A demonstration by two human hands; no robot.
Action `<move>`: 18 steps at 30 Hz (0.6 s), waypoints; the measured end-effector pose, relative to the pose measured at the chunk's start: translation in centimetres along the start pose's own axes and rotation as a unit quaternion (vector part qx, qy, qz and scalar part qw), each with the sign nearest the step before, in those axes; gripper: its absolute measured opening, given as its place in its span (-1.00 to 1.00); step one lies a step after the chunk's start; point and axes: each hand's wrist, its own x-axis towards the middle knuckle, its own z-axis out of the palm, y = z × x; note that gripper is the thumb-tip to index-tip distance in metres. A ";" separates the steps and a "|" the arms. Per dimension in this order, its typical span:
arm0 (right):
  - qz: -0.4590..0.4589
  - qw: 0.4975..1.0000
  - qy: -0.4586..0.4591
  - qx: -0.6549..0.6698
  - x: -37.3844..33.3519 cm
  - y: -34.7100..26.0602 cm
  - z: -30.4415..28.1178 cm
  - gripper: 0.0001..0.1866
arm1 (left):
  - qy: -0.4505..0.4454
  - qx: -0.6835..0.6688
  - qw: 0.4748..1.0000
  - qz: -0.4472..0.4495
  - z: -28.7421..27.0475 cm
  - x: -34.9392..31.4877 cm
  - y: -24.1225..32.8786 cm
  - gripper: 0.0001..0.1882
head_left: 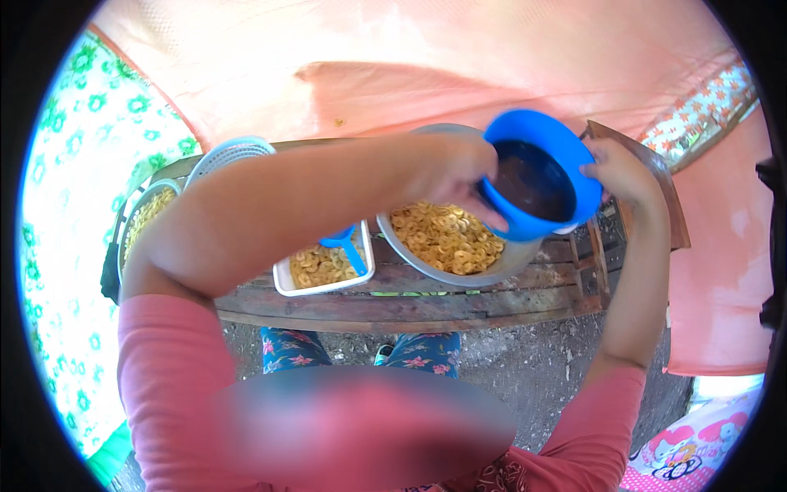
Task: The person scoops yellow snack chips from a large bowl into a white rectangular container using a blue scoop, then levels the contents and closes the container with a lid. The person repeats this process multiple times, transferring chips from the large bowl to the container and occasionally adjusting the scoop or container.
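Observation:
A round blue plastic bowl (586, 184), dark brown inside, is held up over the right side of a wide metal basin (525, 261). Whether that dark inside is a liquid I cannot tell. My left hand (467, 176), slightly blurred, grips the bowl's left rim, its arm reaching across the bench. At the opposite side, my right hand (619, 172) has its thumb over the rim. The bowl is tilted. Beneath it, thin golden slices like banana chips (447, 238) fill the basin.
The slatted wooden bench (393, 307) carries everything. Left of the basin, a white rectangular tub (283, 279) contains more slices and a blue scoop (354, 256). Further left are a perforated grey basket (229, 156) and a basin of pale slices (147, 215). Pink cloth (410, 90) hangs behind.

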 end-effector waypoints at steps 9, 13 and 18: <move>-0.137 0.987 -0.006 0.083 18.7 -15.7 8.0 -0.78 | 0.209 -0.008 0.978 0.026 -18.9 -4.1 4.1 -0.52; -0.136 0.989 -0.041 0.030 25.5 -20.4 14.2 -0.75 | 0.260 -0.094 0.961 0.017 -26.5 -3.0 1.1 -0.49; -0.130 0.987 -0.093 0.009 31.5 -21.5 21.9 -0.72 | 0.315 -0.177 0.932 0.015 -31.6 0.6 -5.3 -0.55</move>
